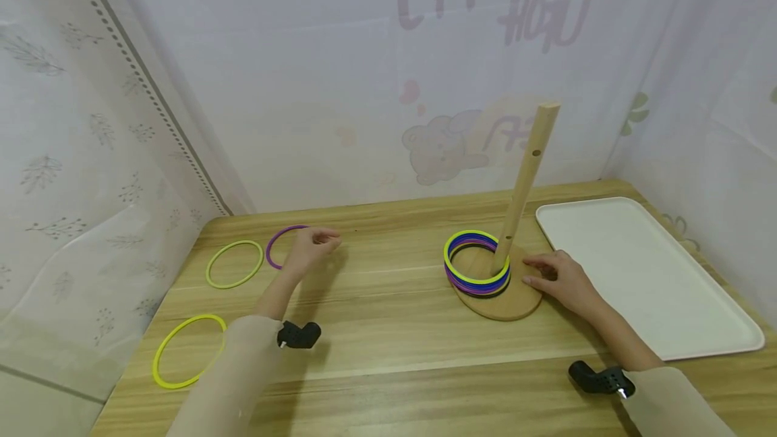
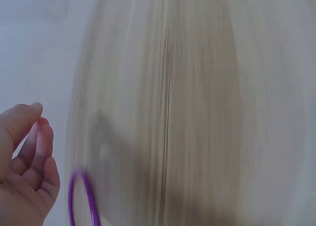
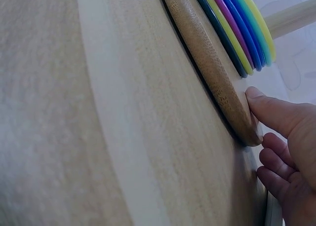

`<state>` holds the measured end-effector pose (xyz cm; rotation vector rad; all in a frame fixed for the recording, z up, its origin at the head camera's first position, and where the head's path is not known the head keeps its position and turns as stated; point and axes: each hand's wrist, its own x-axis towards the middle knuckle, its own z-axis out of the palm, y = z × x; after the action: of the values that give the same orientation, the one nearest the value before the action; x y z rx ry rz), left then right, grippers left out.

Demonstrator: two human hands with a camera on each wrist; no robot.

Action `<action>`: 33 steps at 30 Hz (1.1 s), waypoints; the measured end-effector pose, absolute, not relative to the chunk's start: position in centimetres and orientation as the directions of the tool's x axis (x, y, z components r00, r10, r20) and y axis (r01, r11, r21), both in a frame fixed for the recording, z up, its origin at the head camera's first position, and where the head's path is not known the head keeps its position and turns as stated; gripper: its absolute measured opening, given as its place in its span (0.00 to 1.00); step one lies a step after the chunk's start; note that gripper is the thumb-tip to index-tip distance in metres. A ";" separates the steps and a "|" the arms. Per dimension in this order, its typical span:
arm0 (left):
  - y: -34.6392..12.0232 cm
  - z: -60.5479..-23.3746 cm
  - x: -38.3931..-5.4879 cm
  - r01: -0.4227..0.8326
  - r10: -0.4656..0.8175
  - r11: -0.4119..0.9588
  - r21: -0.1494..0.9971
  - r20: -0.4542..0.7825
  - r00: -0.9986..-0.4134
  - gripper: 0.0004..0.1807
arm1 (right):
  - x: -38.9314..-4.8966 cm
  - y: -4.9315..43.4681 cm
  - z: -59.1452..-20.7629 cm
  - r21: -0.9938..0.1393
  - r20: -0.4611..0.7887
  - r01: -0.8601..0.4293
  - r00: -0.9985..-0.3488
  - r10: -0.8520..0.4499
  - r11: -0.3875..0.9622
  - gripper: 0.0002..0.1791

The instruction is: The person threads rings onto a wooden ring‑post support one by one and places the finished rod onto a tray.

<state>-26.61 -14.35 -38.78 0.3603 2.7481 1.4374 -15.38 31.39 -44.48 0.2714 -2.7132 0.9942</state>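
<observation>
"Left grip?"
"Loosely curled, holding nothing; purple ring at its nine o'clock, on the desk."
"Right grip?"
"Pinching the base; stacked rings circle the stick, at its nine o'clock."

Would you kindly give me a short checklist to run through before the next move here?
1. Left hand free: ok, nothing is seen in it.
2. Purple ring in hand: not ok; the left wrist view shows it apart from the fingertips.
3. Stacked rings around the post: ok.
4. Top of the post free: ok, no ring there.
5. Wooden base held firmly: cannot tell; the right hand is at its rim.
6. Loose yellow ring fully visible: not ok, the left sleeve hides part.
</observation>
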 end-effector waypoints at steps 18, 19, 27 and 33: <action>-25.3 -39.6 -25.7 0.216 0.134 0.786 0.579 0.182 -0.974 0.11 | -15.4 31.4 -44.6 -0.607 0.287 -0.254 -0.954 -0.090 0.753 0.19; -25.4 -39.8 -25.7 0.216 0.130 0.786 0.579 0.186 -0.974 0.11 | -15.4 31.4 -44.6 -0.607 0.289 -0.256 -0.953 -0.091 0.752 0.19; -25.5 -40.9 -26.0 0.217 0.095 0.815 0.538 0.244 -0.965 0.09 | -15.4 31.3 -44.6 -0.608 0.297 -0.263 -0.950 -0.093 0.749 0.19; -25.1 -40.8 -26.1 0.206 0.097 0.836 0.509 0.232 -0.968 0.09 | -15.5 31.4 -44.8 -0.610 0.295 -0.260 -0.951 -0.091 0.749 0.19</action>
<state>-26.11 -25.12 -40.84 0.2663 3.1984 0.9235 -15.47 31.42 -44.78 0.2759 -2.7019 0.9955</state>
